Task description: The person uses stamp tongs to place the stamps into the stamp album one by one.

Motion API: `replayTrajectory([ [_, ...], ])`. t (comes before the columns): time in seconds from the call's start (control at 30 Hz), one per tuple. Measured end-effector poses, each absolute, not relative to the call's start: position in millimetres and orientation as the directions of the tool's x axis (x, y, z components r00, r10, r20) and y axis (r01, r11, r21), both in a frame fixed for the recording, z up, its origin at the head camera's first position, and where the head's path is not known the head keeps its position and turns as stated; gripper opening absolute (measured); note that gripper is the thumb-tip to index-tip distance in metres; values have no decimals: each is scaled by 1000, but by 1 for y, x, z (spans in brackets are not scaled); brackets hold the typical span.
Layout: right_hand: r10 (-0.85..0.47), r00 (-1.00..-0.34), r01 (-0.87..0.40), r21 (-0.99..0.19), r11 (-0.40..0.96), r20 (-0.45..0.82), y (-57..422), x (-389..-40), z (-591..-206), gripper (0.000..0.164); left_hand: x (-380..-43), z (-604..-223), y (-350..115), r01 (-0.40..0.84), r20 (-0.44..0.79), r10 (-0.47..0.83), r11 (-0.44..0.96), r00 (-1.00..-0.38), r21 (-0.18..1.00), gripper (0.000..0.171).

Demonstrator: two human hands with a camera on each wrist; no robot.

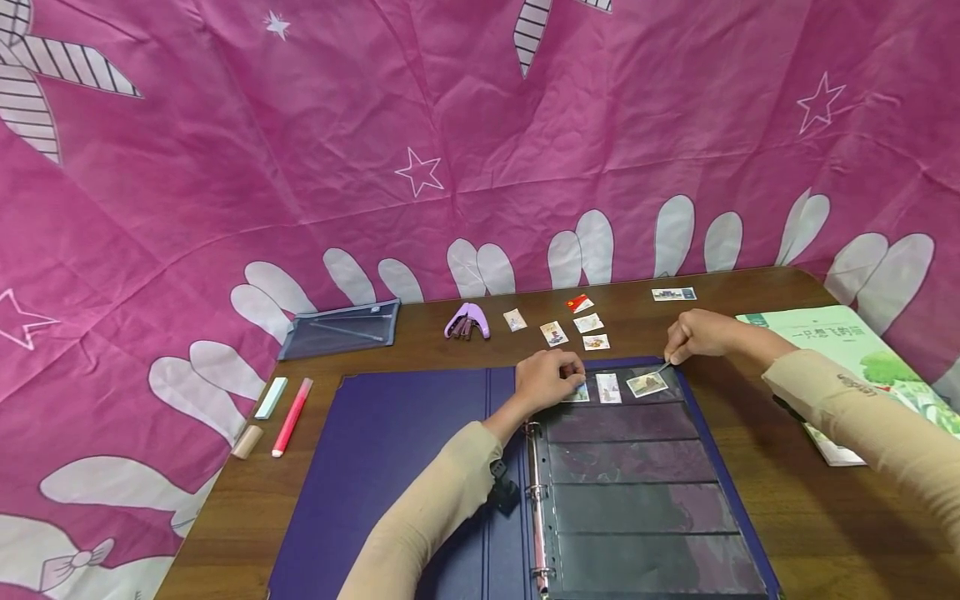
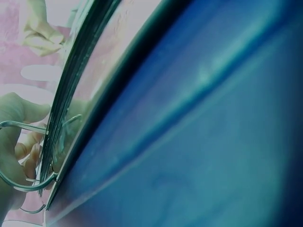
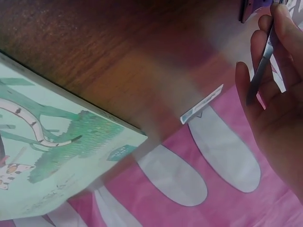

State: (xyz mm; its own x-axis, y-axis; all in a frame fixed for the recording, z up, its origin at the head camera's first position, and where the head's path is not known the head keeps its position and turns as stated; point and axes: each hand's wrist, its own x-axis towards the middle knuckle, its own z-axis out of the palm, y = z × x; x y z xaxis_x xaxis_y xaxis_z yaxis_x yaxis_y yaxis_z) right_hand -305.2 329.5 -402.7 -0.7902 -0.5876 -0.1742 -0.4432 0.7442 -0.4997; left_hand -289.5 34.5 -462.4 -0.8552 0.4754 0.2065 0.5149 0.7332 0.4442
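Observation:
In the head view, an open blue binder album lies on the table, with a dark pocketed stock page on its right side. My right hand pinches metal tweezers above the page's top right corner. The tweezers' tip meets a slightly tilted stamp at the top row. To its left are an upright stamp and another stamp partly covered by my left hand. That hand rests on the top left of the page, its fingers loosely bent.
Several loose stamps lie behind the album, with one long stamp farther right. A purple stapler-like tool and a mesh pouch are at the back. A red marker lies left; a green book lies right.

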Motion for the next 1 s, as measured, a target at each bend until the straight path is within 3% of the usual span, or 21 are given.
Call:
replayTrajectory([
  [0.43,-526,-824,-384,-474,792,-211,330,-300,-398,7,-288,-462,36,503,199,465,741,-862,445,5],
  [0.7,-562,-792,-432,-430,793,-239,325,-304,-396,8,-288,-461,35,497,194,462,742,-866,451,5],
  [1.0,-589,-760,-432,-465,773,-273,320,-309,-398,9,-289,-463,35,496,196,460,741,-866,454,5],
])
